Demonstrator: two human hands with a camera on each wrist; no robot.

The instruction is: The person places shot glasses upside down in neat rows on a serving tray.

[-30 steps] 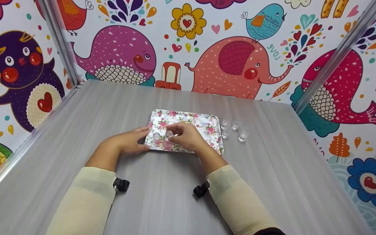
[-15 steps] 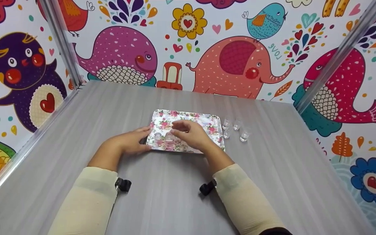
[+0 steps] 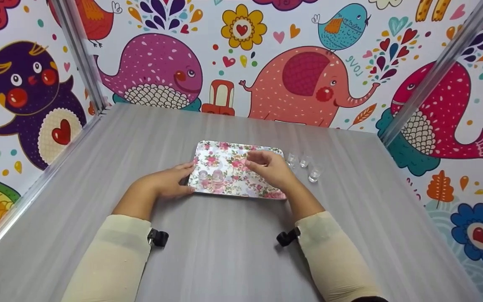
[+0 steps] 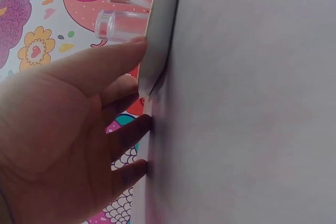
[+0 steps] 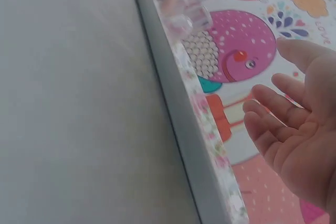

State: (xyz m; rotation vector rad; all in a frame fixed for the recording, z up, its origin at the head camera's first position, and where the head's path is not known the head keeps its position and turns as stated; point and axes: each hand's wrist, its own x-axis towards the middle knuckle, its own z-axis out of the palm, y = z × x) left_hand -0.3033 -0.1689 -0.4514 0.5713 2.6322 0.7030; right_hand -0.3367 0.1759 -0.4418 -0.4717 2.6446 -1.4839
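Observation:
A flowered tray lies on the table. Two small clear shot glasses stand at its front left: a left glass and a right glass, also upright in the left wrist view. My left hand holds the tray's left side, its thumb at the front corner rim and its index finger behind the edge. Over the tray's right part hovers my right hand, fingers loosely bent, with nothing in it. Just right of the tray are more shot glasses, partly behind that hand.
The grey wood-grain table extends around the tray. Behind it rises a cartoon-printed wall, with metal posts at the corners. Each forearm wears a small black wrist camera.
My right hand has let go of the right-hand glass on the tray and moved right across the tray toward the other glasses. The left hand stays at the tray's side.

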